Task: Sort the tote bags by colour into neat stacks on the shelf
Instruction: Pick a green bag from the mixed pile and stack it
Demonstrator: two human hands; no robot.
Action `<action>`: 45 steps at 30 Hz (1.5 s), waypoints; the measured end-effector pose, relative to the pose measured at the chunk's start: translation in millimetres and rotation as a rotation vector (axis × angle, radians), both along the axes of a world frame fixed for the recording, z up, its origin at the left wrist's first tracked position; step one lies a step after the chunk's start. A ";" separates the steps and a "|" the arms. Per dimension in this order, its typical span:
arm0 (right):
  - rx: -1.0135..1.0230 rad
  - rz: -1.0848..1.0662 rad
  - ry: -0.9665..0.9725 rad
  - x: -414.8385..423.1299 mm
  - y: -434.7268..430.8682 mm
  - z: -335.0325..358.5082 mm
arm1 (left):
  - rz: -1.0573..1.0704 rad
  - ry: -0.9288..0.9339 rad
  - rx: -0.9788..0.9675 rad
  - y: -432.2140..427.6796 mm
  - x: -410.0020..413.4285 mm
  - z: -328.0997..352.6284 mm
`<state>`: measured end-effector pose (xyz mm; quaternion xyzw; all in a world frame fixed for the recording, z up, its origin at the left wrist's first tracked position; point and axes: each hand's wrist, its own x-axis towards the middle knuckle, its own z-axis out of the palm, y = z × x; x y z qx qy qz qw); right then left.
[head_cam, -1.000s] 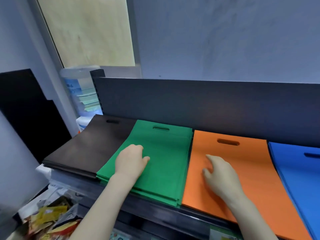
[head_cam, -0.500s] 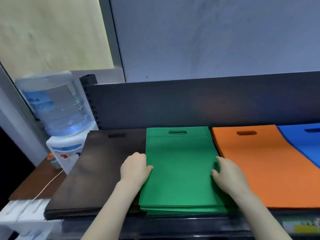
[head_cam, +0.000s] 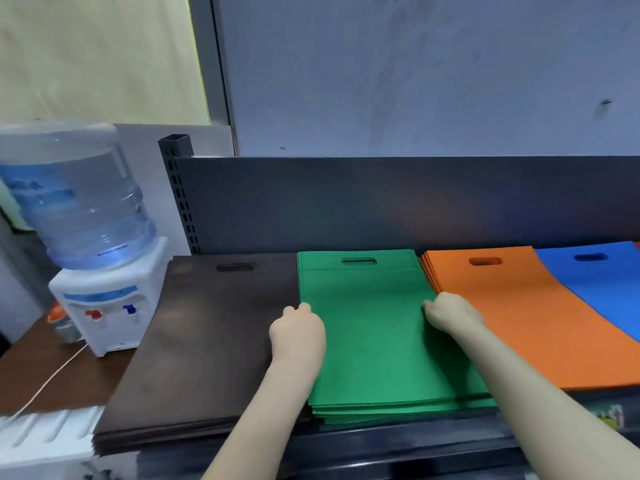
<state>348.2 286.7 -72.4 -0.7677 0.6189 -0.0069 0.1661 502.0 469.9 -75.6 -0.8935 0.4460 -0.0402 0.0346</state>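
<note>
On the dark metal shelf (head_cam: 381, 448), the flat stack of green non-woven tote bags (head_cam: 367, 358) with slot-shaped handles reaches its front edge between a dark brown stack (head_cam: 207, 341) and an orange stack (head_cam: 519, 323), the left hand (head_cam: 298, 336) and right hand (head_cam: 452, 315) curled round its side edges.

- A white water dispenser (head_cam: 104, 306) stands far left, with one red tap and one blue tap;
- a clear water bottle (head_cam: 76, 199) sits upside down on top of it;
- the brown table (head_cam: 31, 368) beneath carries a white cord (head_cam: 48, 382);
- a small orange-capped container (head_cam: 57, 315) stands just left of the dispenser;
- a grey-blue wall (head_cam: 415, 71) lies behind, with a pale yellow panel (head_cam: 97, 53) at far left.
</note>
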 end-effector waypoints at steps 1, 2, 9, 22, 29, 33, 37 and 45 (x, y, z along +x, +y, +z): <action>0.036 -0.019 -0.033 1.2 -1.4 3.2 | -0.002 0.000 -0.007 1.0 0.0 -0.1; 0.073 -0.041 -0.070 2.2 -2.4 6.7 | -0.004 -0.002 -0.013 1.7 0.0 -0.2; 0.233 -0.118 -0.291 -0.7 -3.5 18.3 | 0.005 0.012 -0.050 2.7 1.6 -2.1; 0.110 0.045 -0.726 -28.4 -0.6 7.7 | 0.063 0.091 -0.111 7.6 0.3 3.9; 0.187 0.052 -1.207 -57.3 11.0 38.9 | 0.182 0.741 -0.640 -7.2 17.1 17.7; 0.218 0.063 -1.291 -66.9 15.0 45.6 | 0.145 1.299 -1.007 -21.1 0.3 36.4; -0.128 0.165 -1.262 -58.6 25.8 49.5 | 0.011 0.801 -1.170 -27.6 -17.9 55.0; -0.264 0.201 -1.357 -35.8 26.2 46.7 | 0.016 0.723 -1.357 -40.2 -28.6 49.6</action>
